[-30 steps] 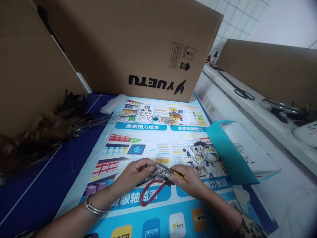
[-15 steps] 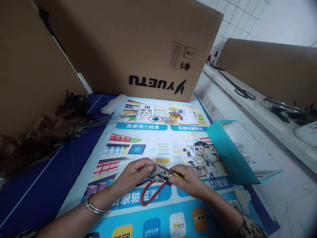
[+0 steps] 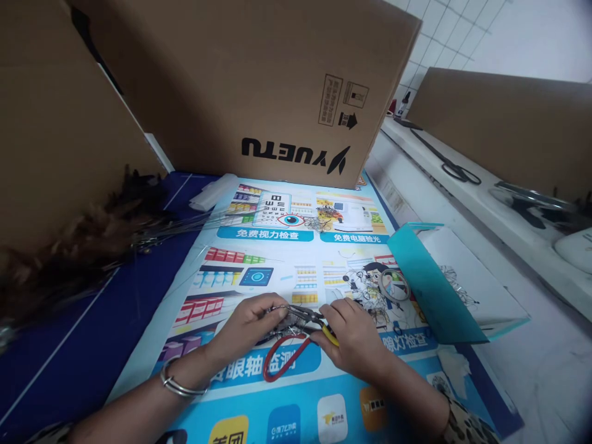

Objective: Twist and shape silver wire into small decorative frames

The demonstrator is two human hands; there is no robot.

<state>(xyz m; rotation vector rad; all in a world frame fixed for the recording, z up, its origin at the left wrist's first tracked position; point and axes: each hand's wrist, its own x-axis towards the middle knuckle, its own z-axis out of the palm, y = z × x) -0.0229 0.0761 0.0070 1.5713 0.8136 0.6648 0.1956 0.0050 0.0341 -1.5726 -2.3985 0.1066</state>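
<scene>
My right hand [image 3: 356, 333] is closed around pliers [image 3: 305, 313] with yellow on the handle. Their slim jaws point left and reach my left fingertips. With thumb and forefinger, my left hand [image 3: 254, 322] pinches a small thin metal piece, perhaps wire, mostly covered by the fingers. Below the jaws lies a small heap of shiny metal bits [image 3: 292, 328], partly hidden. A tool with a red looped handle [image 3: 283, 365] rests on the printed sheet just under both hands; its working end cannot be made out.
At right stands an open teal-and-white box [image 3: 435, 290] with wire pieces inside. Tangled wire bits and a round tape roll [image 3: 394, 285] lie beside it. Brown feathery bundles on wires [image 3: 69, 253] spread at left. A large cardboard box [image 3: 259, 80] blocks the back. Scissors [image 3: 456, 171] lie on the ledge.
The fingers of my right hand have shifted on the pliers, and the handles look more spread. My left hand stays nearly in place, pinching at the jaw tips.
</scene>
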